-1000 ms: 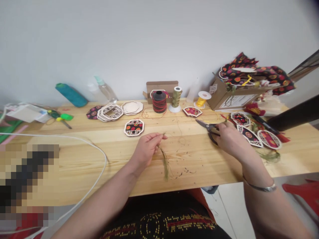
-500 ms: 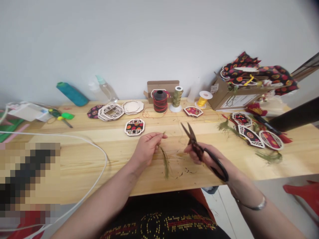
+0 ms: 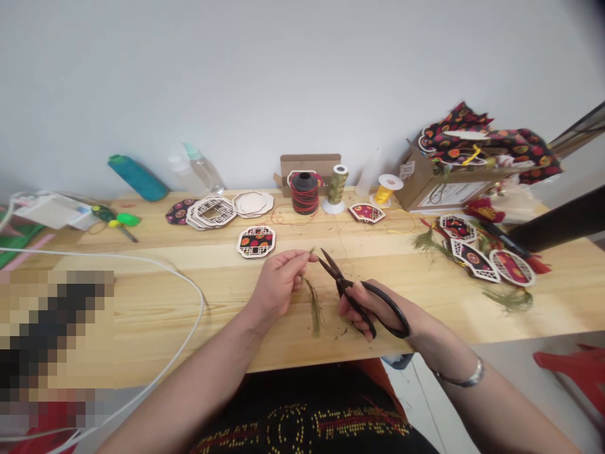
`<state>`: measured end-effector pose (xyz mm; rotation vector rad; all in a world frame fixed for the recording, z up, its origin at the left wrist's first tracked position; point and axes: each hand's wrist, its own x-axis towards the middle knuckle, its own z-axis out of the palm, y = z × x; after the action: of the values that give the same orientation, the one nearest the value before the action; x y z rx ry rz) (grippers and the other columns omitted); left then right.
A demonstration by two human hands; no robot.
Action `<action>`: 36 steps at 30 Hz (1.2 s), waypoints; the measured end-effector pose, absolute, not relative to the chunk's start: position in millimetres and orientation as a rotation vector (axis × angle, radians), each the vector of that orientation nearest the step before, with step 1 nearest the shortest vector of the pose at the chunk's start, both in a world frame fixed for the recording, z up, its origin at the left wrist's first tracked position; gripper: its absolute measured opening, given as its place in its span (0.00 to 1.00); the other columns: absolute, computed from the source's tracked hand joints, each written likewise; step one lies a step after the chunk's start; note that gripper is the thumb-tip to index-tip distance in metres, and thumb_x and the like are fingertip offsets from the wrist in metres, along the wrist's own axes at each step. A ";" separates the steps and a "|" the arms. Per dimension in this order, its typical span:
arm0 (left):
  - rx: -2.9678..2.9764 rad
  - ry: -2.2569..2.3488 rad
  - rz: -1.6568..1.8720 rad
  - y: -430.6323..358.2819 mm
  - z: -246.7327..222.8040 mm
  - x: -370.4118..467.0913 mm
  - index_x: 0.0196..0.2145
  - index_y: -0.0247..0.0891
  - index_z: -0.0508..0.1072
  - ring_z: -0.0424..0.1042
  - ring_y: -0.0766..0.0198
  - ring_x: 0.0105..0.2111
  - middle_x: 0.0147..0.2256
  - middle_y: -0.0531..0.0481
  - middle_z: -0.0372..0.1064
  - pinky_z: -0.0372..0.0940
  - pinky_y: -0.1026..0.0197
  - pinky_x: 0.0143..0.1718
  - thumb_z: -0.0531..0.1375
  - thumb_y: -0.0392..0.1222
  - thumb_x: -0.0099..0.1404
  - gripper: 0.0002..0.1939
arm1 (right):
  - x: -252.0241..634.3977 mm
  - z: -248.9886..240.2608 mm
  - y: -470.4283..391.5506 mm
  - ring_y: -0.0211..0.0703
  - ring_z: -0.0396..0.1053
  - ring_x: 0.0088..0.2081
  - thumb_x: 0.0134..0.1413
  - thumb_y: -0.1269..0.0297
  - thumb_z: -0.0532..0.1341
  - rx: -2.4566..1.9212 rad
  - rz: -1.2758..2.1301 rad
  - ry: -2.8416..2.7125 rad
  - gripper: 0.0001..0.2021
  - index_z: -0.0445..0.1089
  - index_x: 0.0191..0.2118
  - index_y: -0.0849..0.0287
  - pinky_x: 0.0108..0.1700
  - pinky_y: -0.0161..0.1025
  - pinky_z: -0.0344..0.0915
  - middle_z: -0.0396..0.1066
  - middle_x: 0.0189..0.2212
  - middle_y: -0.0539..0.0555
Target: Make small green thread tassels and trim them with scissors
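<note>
My left hand (image 3: 283, 280) pinches a small green thread tassel (image 3: 314, 309), whose loose strands hang down below the fingers. A short tip of thread pokes up past my thumb and fingertip. My right hand (image 3: 362, 306) grips black-handled scissors (image 3: 334, 268) by the loops. Their blades are slightly parted and point up and left, close to my left fingertips. Just behind my left hand lies an octagonal patterned ornament (image 3: 256, 242) with a white lattice frame. Dark thread scraps (image 3: 341, 333) are scattered on the wooden table (image 3: 222, 296) under the scissors.
Along the back stand a red-and-black thread spool (image 3: 305, 194), a green thread spool (image 3: 337, 189) and a yellow spool (image 3: 389, 188). Stacked lattice frames (image 3: 211, 212) lie left of them. At right are a full cardboard box (image 3: 449, 183) and tasselled ornaments (image 3: 513, 267). A white cable (image 3: 201, 296) crosses the left side.
My right hand has brought the scissors left and lower, so the blades are now next to my left fingertips. The left hand has stayed in place with the tassel.
</note>
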<state>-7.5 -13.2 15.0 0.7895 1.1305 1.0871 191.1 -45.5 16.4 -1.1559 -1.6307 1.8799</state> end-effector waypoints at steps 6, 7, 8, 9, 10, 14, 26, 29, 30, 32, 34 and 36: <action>0.883 1.102 1.026 -15.0 12.5 -6.5 0.29 0.31 0.76 0.46 0.77 0.16 0.17 0.59 0.50 0.40 0.69 0.18 0.62 0.44 0.55 0.11 | 184.6 26.6 -39.3 0.31 0.57 0.19 0.58 0.42 0.45 -1.167 1.816 -1.637 0.27 0.66 0.32 0.64 0.22 0.32 0.56 0.57 0.20 0.48; 0.898 1.107 1.024 -15.1 12.1 -6.4 0.29 0.31 0.76 0.46 0.77 0.17 0.17 0.59 0.50 0.40 0.69 0.18 0.62 0.44 0.55 0.11 | 183.2 29.0 -38.4 0.31 0.56 0.19 0.58 0.41 0.45 -1.182 1.825 -1.626 0.28 0.65 0.32 0.64 0.21 0.32 0.56 0.57 0.20 0.47; 0.911 1.114 1.024 -15.1 11.8 -6.4 0.29 0.31 0.76 0.46 0.76 0.17 0.17 0.58 0.50 0.40 0.69 0.18 0.61 0.44 0.56 0.11 | 181.9 31.1 -37.9 0.31 0.56 0.19 0.57 0.41 0.46 -1.202 1.827 -1.615 0.28 0.65 0.32 0.64 0.21 0.32 0.56 0.57 0.19 0.47; 0.920 1.118 1.023 -15.1 11.6 -6.5 0.29 0.32 0.76 0.46 0.76 0.17 0.17 0.58 0.50 0.41 0.69 0.18 0.61 0.44 0.56 0.11 | 180.8 32.8 -37.5 0.31 0.56 0.19 0.56 0.40 0.46 -1.223 1.821 -1.603 0.28 0.65 0.31 0.65 0.21 0.32 0.55 0.56 0.19 0.47; 0.926 1.121 1.020 -15.1 11.4 -6.6 0.29 0.32 0.76 0.46 0.76 0.17 0.17 0.58 0.50 0.41 0.69 0.18 0.61 0.44 0.56 0.11 | 180.0 33.9 -37.4 0.31 0.55 0.19 0.56 0.40 0.47 -1.239 1.814 -1.593 0.29 0.65 0.31 0.65 0.21 0.32 0.55 0.56 0.19 0.47; 0.929 1.122 1.002 -15.1 10.7 -7.1 0.29 0.32 0.76 0.46 0.76 0.17 0.17 0.58 0.50 0.41 0.68 0.18 0.61 0.44 0.56 0.11 | 179.6 33.0 -36.5 0.30 0.55 0.18 0.54 0.39 0.48 -1.217 1.837 -1.588 0.29 0.66 0.30 0.65 0.21 0.32 0.56 0.57 0.19 0.47; 0.942 1.121 0.981 -15.7 9.4 -7.2 0.28 0.33 0.76 0.45 0.75 0.17 0.17 0.59 0.49 0.41 0.68 0.18 0.61 0.46 0.56 0.11 | 180.7 34.7 -36.8 0.29 0.53 0.18 0.55 0.41 0.50 -1.180 1.840 -1.575 0.26 0.66 0.31 0.65 0.19 0.32 0.52 0.56 0.20 0.47; 0.954 1.124 0.980 -15.6 9.3 -7.6 0.29 0.33 0.77 0.46 0.75 0.18 0.17 0.59 0.50 0.41 0.68 0.18 0.61 0.46 0.56 0.12 | 180.4 35.3 -36.1 0.30 0.52 0.19 0.55 0.41 0.50 -1.195 1.823 -1.565 0.26 0.65 0.31 0.64 0.19 0.32 0.51 0.55 0.20 0.47; 0.955 1.122 0.980 -15.5 9.4 -7.6 0.29 0.34 0.77 0.46 0.75 0.18 0.17 0.59 0.50 0.41 0.68 0.18 0.61 0.46 0.56 0.12 | 180.4 35.7 -35.7 0.30 0.52 0.19 0.54 0.41 0.50 -1.205 1.824 -1.560 0.26 0.65 0.30 0.64 0.19 0.32 0.51 0.55 0.20 0.47; 0.953 1.120 0.980 -15.4 9.7 -7.6 0.28 0.34 0.76 0.46 0.75 0.18 0.18 0.59 0.49 0.41 0.68 0.18 0.61 0.46 0.56 0.12 | 180.4 37.0 -35.1 0.31 0.53 0.19 0.50 0.38 0.52 -1.228 1.855 -1.552 0.27 0.64 0.29 0.63 0.19 0.32 0.51 0.54 0.19 0.47; 0.950 1.122 0.981 -15.1 10.1 -7.5 0.28 0.34 0.76 0.46 0.75 0.18 0.18 0.59 0.49 0.41 0.68 0.18 0.62 0.46 0.56 0.11 | 180.1 39.5 -36.2 0.32 0.53 0.20 0.48 0.37 0.53 -1.274 1.849 -1.538 0.27 0.64 0.28 0.62 0.19 0.32 0.51 0.52 0.18 0.46; 0.947 1.125 0.978 -15.1 10.7 -7.4 0.29 0.33 0.76 0.46 0.75 0.18 0.18 0.58 0.50 0.41 0.68 0.18 0.62 0.46 0.56 0.11 | 179.1 42.8 -39.1 0.32 0.52 0.20 0.50 0.39 0.53 -1.329 1.778 -1.514 0.25 0.63 0.28 0.61 0.20 0.32 0.51 0.51 0.18 0.46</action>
<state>-7.4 -15.1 10.7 0.9474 1.1252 0.9777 179.1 -39.1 42.8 -1.3285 -1.5144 1.7775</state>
